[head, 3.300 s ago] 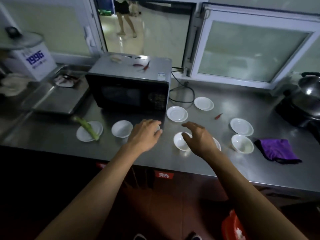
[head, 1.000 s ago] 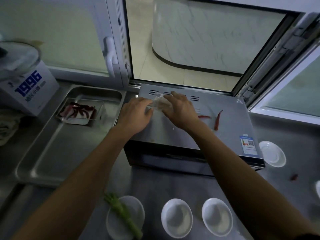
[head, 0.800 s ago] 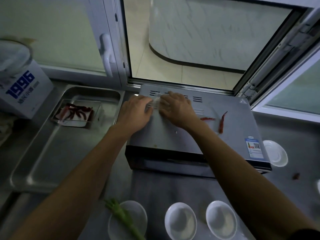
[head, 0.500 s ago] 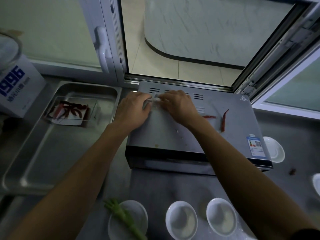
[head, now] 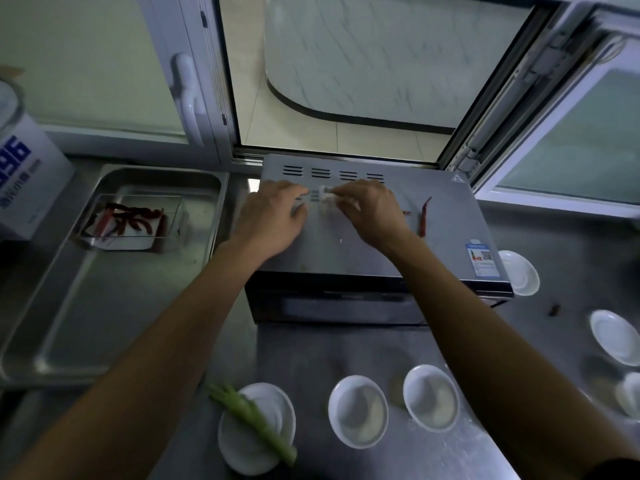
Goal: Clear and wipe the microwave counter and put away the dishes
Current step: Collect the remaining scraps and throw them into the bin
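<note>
My right hand pinches a small whitish crumpled scrap on top of the grey microwave, near its rear vents. My left hand rests on the microwave top just left of the scrap, fingers loosely curled, with a small gap between them and the scrap. Two dried red chilies lie on the microwave top to the right of my right hand. On the steel counter in front stand two white bowls and a white saucer with a green stalk across it.
More white saucers and a loose chili lie at the right. A steel tray at the left holds a clear box of red chilies. A white carton stands far left. The window behind the microwave is open.
Both hands moved from the bowls up to the microwave top. In the last second they gathered the pale scrap into a smaller bundle, which is now held at my right fingertips.
</note>
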Motion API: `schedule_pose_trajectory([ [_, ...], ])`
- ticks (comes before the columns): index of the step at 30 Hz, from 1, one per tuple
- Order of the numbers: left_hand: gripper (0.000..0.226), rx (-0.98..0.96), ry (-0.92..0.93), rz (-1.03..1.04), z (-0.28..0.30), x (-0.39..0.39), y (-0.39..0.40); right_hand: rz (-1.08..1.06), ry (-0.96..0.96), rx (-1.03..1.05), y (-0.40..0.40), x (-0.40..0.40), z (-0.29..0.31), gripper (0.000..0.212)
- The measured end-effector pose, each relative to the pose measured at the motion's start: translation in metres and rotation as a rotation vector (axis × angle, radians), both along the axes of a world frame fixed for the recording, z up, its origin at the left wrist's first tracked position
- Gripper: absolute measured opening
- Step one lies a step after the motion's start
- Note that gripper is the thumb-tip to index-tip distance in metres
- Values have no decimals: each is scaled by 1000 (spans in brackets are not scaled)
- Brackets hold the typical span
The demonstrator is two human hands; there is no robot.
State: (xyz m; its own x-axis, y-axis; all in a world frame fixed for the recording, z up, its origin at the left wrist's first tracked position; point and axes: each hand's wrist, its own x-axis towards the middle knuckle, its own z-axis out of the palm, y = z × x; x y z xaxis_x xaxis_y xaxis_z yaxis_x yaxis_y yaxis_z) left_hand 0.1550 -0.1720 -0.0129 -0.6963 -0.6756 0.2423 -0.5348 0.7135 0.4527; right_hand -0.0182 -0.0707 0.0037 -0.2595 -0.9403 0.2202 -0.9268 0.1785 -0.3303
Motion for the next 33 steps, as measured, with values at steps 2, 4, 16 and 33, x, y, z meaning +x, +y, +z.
schedule_pose_trajectory([
  [2,33,-4,-11,-32,0,-4,9,-32,-6,0,14,-2,0,25],
  [4,32,-9,-18,-55,-1,-8,17,-59,3,1,26,-3,-1,25],
  [16,37,-103,-18,-208,27,-56,106,-230,-25,-83,150,-25,18,25],
  [33,37,-147,-160,-515,19,-112,378,-601,-126,-73,472,-31,-6,23],
])
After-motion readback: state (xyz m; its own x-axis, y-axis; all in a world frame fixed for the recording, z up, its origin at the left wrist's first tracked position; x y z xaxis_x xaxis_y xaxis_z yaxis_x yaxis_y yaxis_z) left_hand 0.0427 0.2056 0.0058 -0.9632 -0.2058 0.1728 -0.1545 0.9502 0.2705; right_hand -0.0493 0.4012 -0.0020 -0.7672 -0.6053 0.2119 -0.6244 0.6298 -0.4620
